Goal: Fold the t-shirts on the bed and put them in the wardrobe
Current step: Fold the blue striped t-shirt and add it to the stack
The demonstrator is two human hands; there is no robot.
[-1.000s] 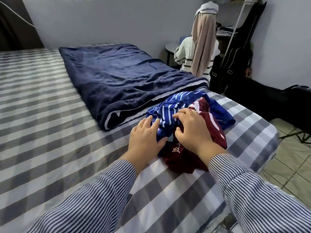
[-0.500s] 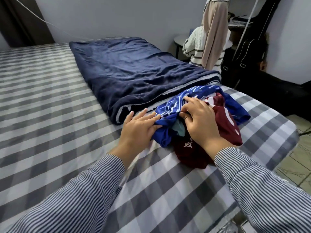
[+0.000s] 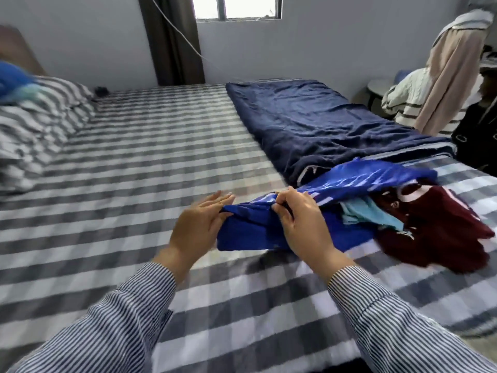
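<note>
Head view, frame motion-blurred in places.

Blue shirt (image 3: pixel 269 232): bunched, lifted slightly off the bed (image 3: pixel 161 162), at centre frame; its far end trails back toward 2 o'clock over the pile.

Left hand (image 3: pixel 197 227): at the shirt's 9 o'clock edge. Fingers mostly straight, thumb tucked against the cloth, pinching the fabric edge.

Right hand (image 3: pixel 304 224): just beside the left, at its 3 o'clock. Fingers curled, gripping a fold at the top of the blue shirt.

Pile: maroon shirt (image 3: pixel 441 232) lies crumpled on the bed at 3 o'clock of the hands, white trim showing. A light blue cloth (image 3: pixel 371 214) lies between it and the blue shirt, touching both. Whether it is a separate garment, cannot tell.

Navy blanket (image 3: pixel 322 125): folded lengthwise along the bed's right side, at 1 o'clock, its near end touching the blue shirt's trailing part.

Striped pillow (image 3: pixel 40 117) at 10 o'clock, something blue (image 3: pixel 13 76) on it, too blurred to identify.

Both sleeves (image 3: pixel 107 332) striped. Clothes (image 3: pixel 446 84) hang at 2 o'clock beyond the bed. Window (image 3: pixel 236 8) and dark curtain (image 3: pixel 174 41) at 12 o'clock.
</note>
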